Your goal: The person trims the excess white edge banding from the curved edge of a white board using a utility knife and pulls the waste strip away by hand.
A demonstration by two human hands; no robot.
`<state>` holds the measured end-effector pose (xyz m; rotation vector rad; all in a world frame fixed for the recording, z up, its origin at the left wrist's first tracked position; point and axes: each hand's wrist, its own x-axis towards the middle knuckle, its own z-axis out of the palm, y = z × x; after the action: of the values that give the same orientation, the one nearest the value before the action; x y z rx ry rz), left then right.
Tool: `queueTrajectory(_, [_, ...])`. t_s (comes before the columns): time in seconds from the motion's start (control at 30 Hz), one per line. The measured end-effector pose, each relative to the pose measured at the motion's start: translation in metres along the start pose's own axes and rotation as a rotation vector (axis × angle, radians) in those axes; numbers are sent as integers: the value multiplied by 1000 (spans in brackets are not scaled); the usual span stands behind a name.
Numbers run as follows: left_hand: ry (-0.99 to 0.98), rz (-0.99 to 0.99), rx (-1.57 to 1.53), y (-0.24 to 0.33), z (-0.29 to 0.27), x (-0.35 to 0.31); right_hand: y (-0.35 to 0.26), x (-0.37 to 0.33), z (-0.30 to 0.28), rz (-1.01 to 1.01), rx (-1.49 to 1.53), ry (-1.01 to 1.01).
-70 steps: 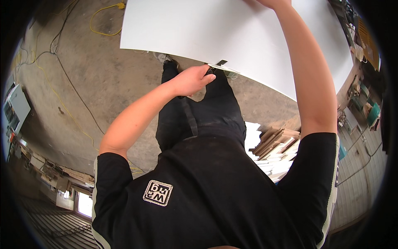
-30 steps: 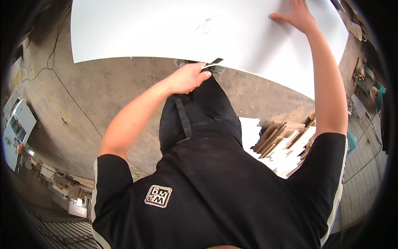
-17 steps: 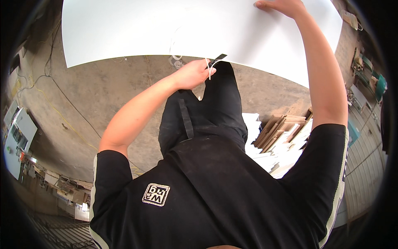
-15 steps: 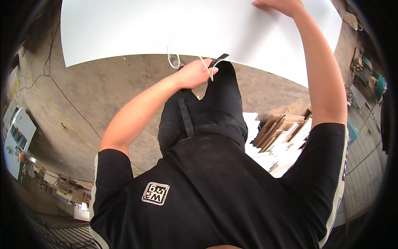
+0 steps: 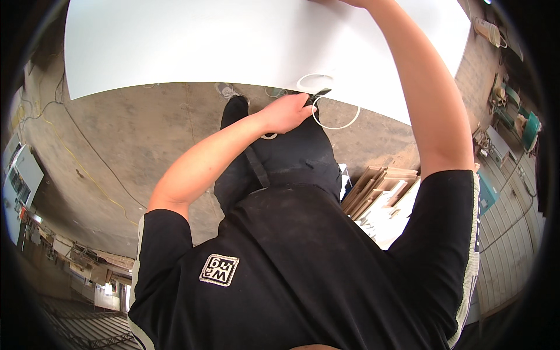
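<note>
Head view: our L hand [image 5: 286, 114] has its grip clamped on a dark tool [image 5: 321, 93] at the near edge of a big white panel [image 5: 204, 46], w/ a thin white strip [image 5: 334, 128] curling beside it. Our R hand [image 5: 356, 3] is over the panel, cut off at top, so can't tell its grip. Stained concrete floor [image 5: 163, 134] below; stacked boards [image 5: 371, 191] & ribbed grey panelling [image 5: 501, 256] on R side.

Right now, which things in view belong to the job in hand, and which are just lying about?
In the job, by the look of it:
- white sheet, right hand at it, partly out of frame
- dark tool in the left hand, kind unclear
- curling white strip by the left hand

Apparently lying about:
- brown boards
- pale bucket
</note>
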<state>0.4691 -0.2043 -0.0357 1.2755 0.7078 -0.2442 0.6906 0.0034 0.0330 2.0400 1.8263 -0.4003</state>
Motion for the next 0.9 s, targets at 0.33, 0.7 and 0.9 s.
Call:
queueTrajectory(0.33, [131,119,-18,39,92,71,2,-10,-8,-98,91,29])
queueTrajectory(0.7, [177,62,-22,68,161,136,42,-10,5,-346,-10,142])
queueTrajectory(0.9, [170,-103,-189,88,152,123,214,-8,44,-447,-69,163])
